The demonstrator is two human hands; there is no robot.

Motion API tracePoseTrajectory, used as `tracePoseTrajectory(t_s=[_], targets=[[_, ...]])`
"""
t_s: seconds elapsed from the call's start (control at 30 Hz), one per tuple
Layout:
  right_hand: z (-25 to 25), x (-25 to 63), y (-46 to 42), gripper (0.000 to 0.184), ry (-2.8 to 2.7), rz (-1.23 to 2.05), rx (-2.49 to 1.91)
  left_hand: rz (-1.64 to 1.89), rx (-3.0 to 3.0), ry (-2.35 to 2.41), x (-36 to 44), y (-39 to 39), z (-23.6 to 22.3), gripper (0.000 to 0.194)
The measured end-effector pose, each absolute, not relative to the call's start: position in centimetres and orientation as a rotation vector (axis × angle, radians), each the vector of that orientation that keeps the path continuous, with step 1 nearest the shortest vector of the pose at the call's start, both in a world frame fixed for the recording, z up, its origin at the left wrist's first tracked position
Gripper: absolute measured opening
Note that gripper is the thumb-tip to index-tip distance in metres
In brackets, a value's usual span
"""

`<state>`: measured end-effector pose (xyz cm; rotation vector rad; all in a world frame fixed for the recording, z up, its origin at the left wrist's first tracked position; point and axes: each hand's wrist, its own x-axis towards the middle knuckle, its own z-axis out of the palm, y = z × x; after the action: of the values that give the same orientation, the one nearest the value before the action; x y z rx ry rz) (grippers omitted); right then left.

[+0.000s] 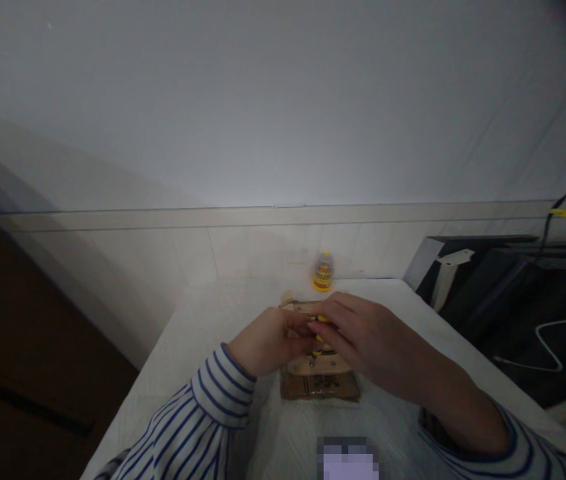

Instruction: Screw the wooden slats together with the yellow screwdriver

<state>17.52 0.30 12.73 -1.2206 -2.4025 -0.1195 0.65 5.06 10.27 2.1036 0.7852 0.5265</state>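
Note:
Both my hands meet over a light wooden piece point(320, 365) with small metal screws or studs in it. Beneath that piece lies a brown patterned pad point(320, 385), its near edge showing. My right hand point(363, 330) comes in from the right, its fingers closed round a small yellow tool point(319, 339) mostly hidden by them. From the left, my left hand point(275, 340) is closed, fingertips pinched together against the lower part of the same yellow tool. Whether the left fingers hold anything else is hidden.
A clear container with a yellow base point(323, 275) stands at the back of the white table point(217, 307), near the wall. Dark panels point(493, 293) and a white cable point(557, 347) are at the right. A pixelated pale purple object point(347, 463) is at the front edge.

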Motion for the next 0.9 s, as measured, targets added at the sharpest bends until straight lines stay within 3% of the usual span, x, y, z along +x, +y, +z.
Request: tracePoseTrajectory(t_s=[0.37, 0.6, 0.9], targets=[[12.73, 17.52, 0.54, 0.019, -2.399, 0.024, -1.227, 0.611, 1.968, 0.771, 0.73, 5.01, 10.24, 0.015], [12.47, 18.04, 0.67, 0.029, -2.345, 0.055, -1.116, 0.561, 2.032, 0.874, 0.65, 5.23, 10.12, 0.014], [12.79, 17.97, 0.64, 0.024, -2.403, 0.076, -1.134, 0.531, 2.071, 0.881, 0.6, 5.35, 10.1, 0.014]])
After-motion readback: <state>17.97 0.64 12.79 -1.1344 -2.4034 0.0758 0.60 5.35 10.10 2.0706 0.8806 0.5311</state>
